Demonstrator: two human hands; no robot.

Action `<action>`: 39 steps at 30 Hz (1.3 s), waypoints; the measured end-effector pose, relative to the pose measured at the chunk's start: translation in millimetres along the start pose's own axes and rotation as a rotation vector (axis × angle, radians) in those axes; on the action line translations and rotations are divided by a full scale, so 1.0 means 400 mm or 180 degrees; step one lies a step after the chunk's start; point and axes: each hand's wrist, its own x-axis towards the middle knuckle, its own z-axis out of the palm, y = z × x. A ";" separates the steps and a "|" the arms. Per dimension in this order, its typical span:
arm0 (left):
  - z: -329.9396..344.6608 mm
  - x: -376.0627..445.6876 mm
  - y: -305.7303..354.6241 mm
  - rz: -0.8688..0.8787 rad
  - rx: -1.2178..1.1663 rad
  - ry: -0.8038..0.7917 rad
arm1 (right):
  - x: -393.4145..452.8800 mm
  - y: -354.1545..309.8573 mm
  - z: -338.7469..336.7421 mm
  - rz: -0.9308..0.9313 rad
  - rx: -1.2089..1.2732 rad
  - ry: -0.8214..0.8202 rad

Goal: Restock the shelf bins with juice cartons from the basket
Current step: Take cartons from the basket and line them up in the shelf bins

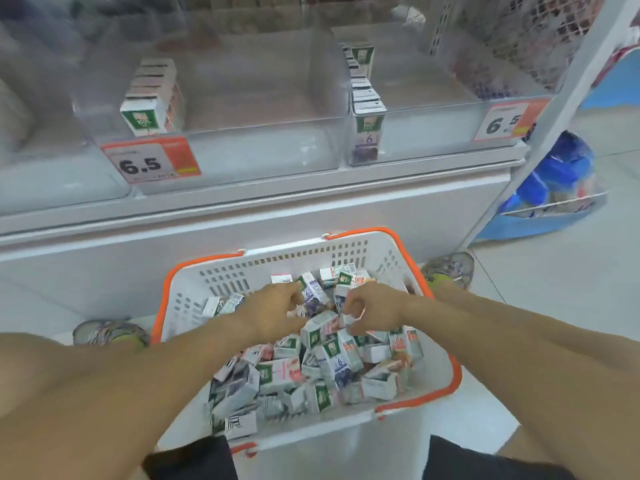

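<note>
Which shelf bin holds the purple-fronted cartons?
The right bin: its row's front carton is purple. The left bin holds a pink-sided row.

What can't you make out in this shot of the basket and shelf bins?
Head view only:
- Left hand and right hand: fingertips buried among cartons, grip unclear.
- Price tag: second digit cut off.
- Top shelf: contents blurred.
- Basket bottom: hidden under cartons.

Bright, even indoor light with soft, faint shadows. Overall motion blur, worst toward the upper shelves and frame corners. Wide-angle bending at edges.
</note>
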 end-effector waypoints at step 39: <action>0.354 0.082 -0.026 -0.1020 -0.0418 0.0084 | 0.020 0.118 0.212 0.0289 -0.1204 0.0454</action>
